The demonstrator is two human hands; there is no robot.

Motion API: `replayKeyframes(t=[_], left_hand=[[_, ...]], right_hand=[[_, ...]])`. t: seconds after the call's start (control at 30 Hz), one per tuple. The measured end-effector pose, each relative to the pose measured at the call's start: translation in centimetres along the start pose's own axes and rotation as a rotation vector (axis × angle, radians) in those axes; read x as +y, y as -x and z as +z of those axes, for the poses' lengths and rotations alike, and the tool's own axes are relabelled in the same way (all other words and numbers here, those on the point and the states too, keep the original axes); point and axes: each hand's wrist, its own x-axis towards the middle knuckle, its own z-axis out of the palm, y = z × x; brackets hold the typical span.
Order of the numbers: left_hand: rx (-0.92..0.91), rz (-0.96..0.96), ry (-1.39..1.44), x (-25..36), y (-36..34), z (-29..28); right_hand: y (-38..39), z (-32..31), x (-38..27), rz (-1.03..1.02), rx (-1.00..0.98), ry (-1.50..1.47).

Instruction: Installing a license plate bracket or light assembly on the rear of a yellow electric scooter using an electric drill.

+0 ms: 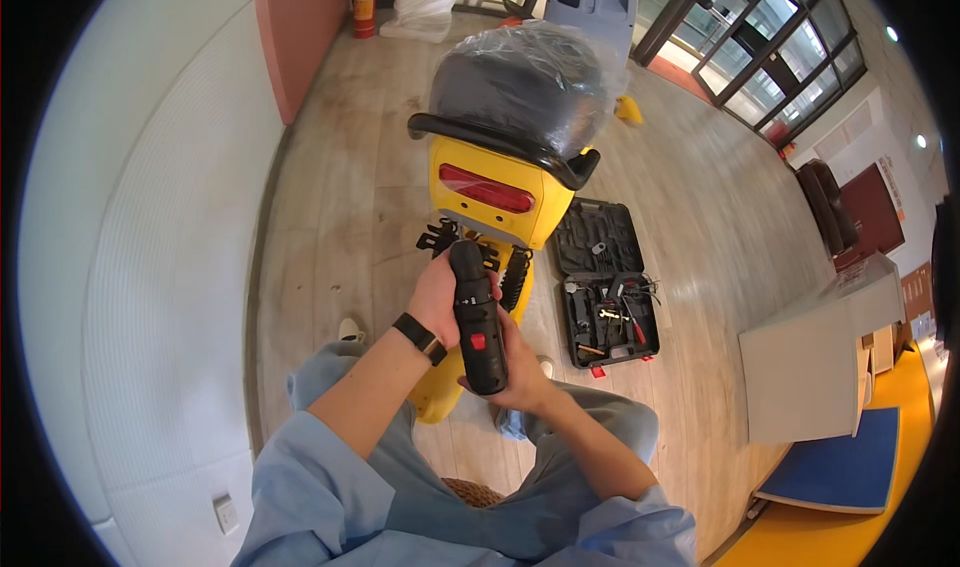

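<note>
Both hands hold a black cordless power tool [480, 332] near an open tool case [574, 235]

Through the head camera I see the tool in front of the yellow vehicle [485, 155], below its red tail light [487, 188]. My left hand [434, 295] is closed around the tool's upper left side; my right hand [518, 362] is curled around its lower right. Several fingertips are hidden behind the body, so I cannot tell how tightly they press, nor whether the tool's far end touches anything.

The case lies open on the floor at right. Its base holds a red-handled screwdriver [637, 329], a brass-coloured piece [610, 314] and other small parts too jumbled to name. The lid's moulded recesses carry a few small grey bits [600, 250].

Clear plastic [560, 57] covers the vehicle's dark seat [500, 95], its glare blurring the outline. My hands partly block the black coil spring [515, 279]. A grey machine [592, 7] is cut off at the top.
</note>
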Motion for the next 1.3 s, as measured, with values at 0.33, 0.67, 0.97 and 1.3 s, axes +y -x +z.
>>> replayKeyframes(t=[0.33,0.67,0.97,1.3], left_hand=[[0.069,-0.035,0.016,0.2,0.6,1.2],[0.256,0.022,-0.005,-0.8,-8.3,-1.4],[0.238,0.190,-0.179,-0.4,-11.6,-1.1],[0.240,0.234,-0.123,0.0,-12.0,0.0]], right_hand=[[1.3,-0.6,-0.9,0.224,0.428,-0.087],[3.6,-0.2,-1.1,0.317,0.447,-0.036],[3.1,-0.7,0.2,0.521,0.474,-0.040],[2.3,0.1,0.9,0.536,0.427,-0.026]])
